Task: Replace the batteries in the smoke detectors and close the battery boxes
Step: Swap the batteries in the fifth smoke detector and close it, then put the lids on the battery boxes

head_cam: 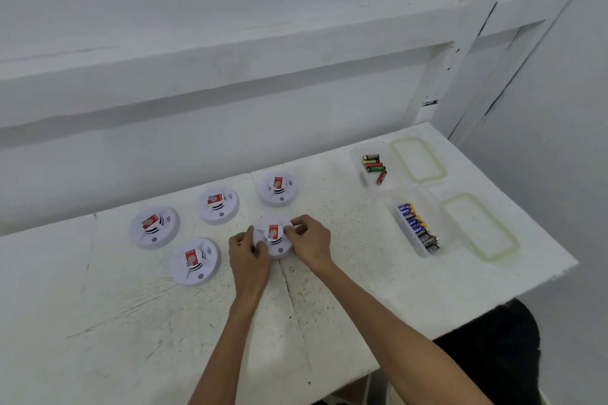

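The landmark here is the smoke detector [273,237] held between the two hands, lying face-up on the white table [345,289] with its red sticker uppermost. Nearest the camera, the left hand [248,255] sits on the detector's left and near edge, fingers curled against the rim; the right hand [311,242] closes on its right edge, fingertips touching the housing beside the sticker. Both hands are clamped on this one detector, so neither has the shorter reach. The round body has no long axis; the sticker runs near-to-far, away from the person. Its battery box is not visible from this side, so the next move probably calls for lifting and turning it over.

Left of the held detector lie four more smoke detectors, untouched: one [195,260] just left and nearer, one [154,227] farther left, one [217,205] beyond-left, one [278,188] straight beyond. To its right, well apart, an open clear tub holds blue-and-black batteries [418,227]; beyond that a second tub holds red and green batteries [374,168]. The right hand is nearer both.
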Action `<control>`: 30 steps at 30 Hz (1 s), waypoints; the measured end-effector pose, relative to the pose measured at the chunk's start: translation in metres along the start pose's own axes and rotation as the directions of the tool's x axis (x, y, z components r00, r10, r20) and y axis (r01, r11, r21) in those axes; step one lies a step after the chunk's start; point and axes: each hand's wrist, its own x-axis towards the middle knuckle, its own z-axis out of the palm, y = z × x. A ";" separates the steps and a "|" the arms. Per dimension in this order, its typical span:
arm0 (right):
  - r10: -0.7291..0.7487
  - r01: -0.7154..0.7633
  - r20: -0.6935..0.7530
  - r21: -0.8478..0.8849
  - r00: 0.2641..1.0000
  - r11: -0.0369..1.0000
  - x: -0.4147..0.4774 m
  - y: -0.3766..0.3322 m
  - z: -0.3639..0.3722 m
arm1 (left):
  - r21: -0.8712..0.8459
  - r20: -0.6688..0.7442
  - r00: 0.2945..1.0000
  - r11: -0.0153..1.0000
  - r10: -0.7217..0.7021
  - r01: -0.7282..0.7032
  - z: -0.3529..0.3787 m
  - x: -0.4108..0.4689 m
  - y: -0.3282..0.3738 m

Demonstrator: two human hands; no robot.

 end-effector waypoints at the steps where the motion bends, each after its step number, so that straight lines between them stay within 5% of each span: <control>1: 0.004 -0.004 -0.001 0.008 1.000 1.000 0.000 0.000 -0.001 | 0.000 0.009 1.000 1.000 0.001 -0.001 -0.002 0.000 0.001; 16: 0.032 -0.043 0.148 0.075 0.989 0.996 0.012 0.008 -0.020 | -0.042 0.011 1.000 0.999 -0.009 0.009 -0.008 0.000 0.010; 21: -0.106 0.100 0.268 0.038 0.958 0.994 0.025 0.001 -0.067 | -0.041 -0.108 0.989 0.994 0.098 -0.103 0.007 -0.004 0.045; 30: -0.192 0.177 0.242 0.083 0.951 0.981 0.070 0.011 -0.186 | -0.114 0.119 0.967 0.970 0.227 -0.214 0.099 -0.005 0.136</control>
